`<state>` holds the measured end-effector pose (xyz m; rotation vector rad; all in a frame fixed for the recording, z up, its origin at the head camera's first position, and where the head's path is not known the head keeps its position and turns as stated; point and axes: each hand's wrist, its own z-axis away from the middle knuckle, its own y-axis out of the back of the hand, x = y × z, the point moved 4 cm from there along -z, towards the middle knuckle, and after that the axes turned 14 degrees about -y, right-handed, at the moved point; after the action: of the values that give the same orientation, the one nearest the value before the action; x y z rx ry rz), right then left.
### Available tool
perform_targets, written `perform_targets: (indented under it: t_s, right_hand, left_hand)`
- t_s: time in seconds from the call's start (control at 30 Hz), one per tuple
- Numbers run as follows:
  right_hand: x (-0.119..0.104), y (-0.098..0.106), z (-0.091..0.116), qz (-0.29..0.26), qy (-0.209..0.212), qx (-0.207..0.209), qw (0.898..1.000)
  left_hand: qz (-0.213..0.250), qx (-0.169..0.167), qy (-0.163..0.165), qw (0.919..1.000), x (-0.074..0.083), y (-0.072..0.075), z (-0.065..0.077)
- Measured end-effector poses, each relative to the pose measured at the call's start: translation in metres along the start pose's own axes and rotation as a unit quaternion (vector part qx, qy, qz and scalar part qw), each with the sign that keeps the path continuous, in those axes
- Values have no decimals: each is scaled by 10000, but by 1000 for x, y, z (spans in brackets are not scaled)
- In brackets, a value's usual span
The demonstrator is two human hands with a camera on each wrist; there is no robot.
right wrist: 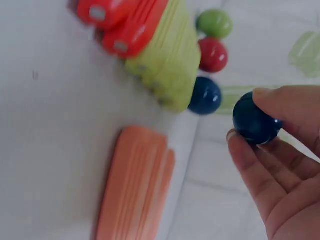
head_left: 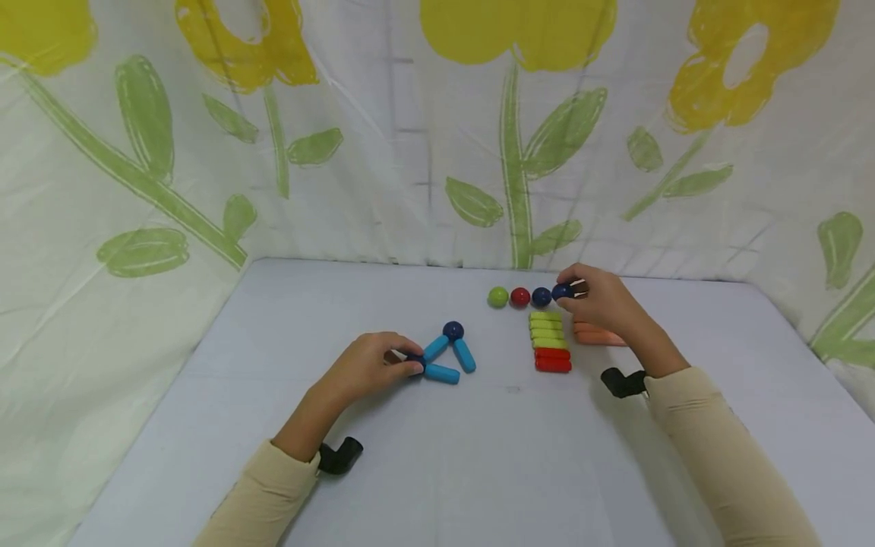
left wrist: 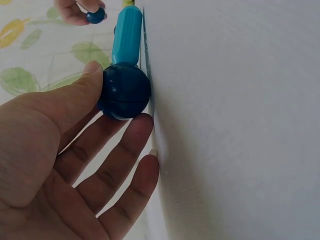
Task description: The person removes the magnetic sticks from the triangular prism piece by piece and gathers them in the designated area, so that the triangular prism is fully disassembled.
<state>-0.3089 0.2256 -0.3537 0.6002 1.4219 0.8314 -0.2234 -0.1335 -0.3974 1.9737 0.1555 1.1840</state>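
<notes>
My left hand (head_left: 372,366) pinches a dark blue ball (left wrist: 126,91) between thumb and fingers at the table's middle. Two light blue rods meet this ball: one rod (head_left: 435,348) runs up to a second dark blue ball (head_left: 453,330), the other rod (head_left: 441,374) points right. From the second ball a third light blue rod (head_left: 464,355) slants down, its lower end apart from the right-pointing rod. Farther back, my right hand (head_left: 600,300) holds another dark blue ball (right wrist: 256,119) between thumb and fingertips, at the right end of a ball row.
That row has a green ball (head_left: 497,297), a red ball (head_left: 520,297) and a dark blue ball (head_left: 541,296). Nearer lie several yellow-green rods (head_left: 546,330) and red rods (head_left: 552,360). Orange rods (right wrist: 135,185) lie under the right forearm. A flowered curtain (head_left: 465,152) hangs behind the table.
</notes>
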Motion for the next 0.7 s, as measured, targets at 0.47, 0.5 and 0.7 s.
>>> perform_targets:
  t_s: [0.47,0.5,0.7]
  right_hand:
    - [30,-10,-34,809,-458,-263,9953]
    - [31,-11,-34,814,-461,-267,9953]
    - [29,-10,-33,745,-433,-335,9957]
  left_hand:
    - [60,-3,36,10000,-3,-2,0]
    - [57,0,32,10000,-3,-2,0]
    - [-4,17,33,10000,-4,-1,0]
